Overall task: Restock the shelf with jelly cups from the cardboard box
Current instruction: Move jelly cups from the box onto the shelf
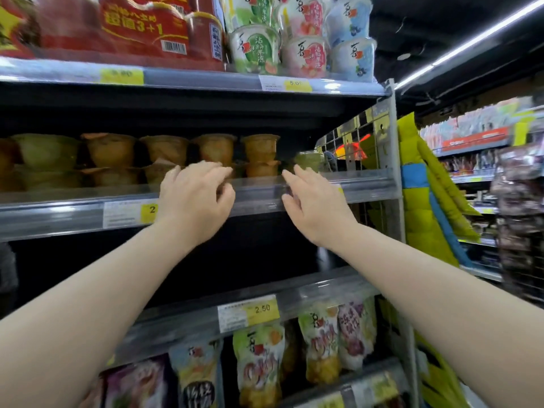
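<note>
Your left hand [194,201] at shelf [368,184] edge, fingers curled, grasp unclear through blur. Your right hand [316,204] fingers released, empty. Jelly cups [260,154] stacked just beyond fingertips.

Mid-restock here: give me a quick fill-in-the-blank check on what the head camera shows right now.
1. The left hand and the right hand both reach toward the ___ shelf of the three in view.
2. The orange jelly cups nearest the right hand are stacked ___ high.
3. The yellow price tag on the rail below reads ___.
4. The right hand's fingers hold ___.

Missing words: middle; two; 2.50; nothing.
</note>
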Available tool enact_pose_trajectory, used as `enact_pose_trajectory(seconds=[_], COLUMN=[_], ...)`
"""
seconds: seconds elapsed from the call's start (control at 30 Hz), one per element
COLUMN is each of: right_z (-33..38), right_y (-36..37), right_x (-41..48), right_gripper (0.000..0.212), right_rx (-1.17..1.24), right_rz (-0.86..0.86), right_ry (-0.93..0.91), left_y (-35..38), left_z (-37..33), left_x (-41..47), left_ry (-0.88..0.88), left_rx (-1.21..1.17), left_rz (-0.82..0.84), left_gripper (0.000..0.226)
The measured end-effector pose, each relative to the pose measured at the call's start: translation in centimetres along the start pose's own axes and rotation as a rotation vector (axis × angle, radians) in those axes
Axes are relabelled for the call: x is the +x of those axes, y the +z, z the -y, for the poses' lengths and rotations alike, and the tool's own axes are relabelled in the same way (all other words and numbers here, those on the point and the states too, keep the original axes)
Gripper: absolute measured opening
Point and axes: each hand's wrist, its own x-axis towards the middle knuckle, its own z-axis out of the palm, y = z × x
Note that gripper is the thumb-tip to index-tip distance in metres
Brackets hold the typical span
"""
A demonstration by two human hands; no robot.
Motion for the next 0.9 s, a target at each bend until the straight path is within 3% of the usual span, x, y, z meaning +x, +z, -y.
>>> enact_pose_trajectory(seconds=[0.33, 0.6, 0.9], right_z=[6.7, 13.5, 21.6], right_y=[-1.3, -0.1, 4.6], right_x=[-9.7, -19.5, -29.9], right_gripper=[0.071, 0.074, 0.079], right_rx=[0.127, 0.242, 0.357], right_rz=[0.174, 0.347, 0.670], right_ry=[0.044, 0.015, 0.021], left_y=[-7.5, -13.7, -18.2], left_z=[2.2, 1.5, 2.9], left_x=[-13.0, -25.4, -41.9], left_ry=[-0.191, -0.381, -0.566], left_rx=[0.147, 0.149, 0.146], left_rz=[0.367, 0.568, 0.887], left_gripper=[0.074, 0.075, 0.076])
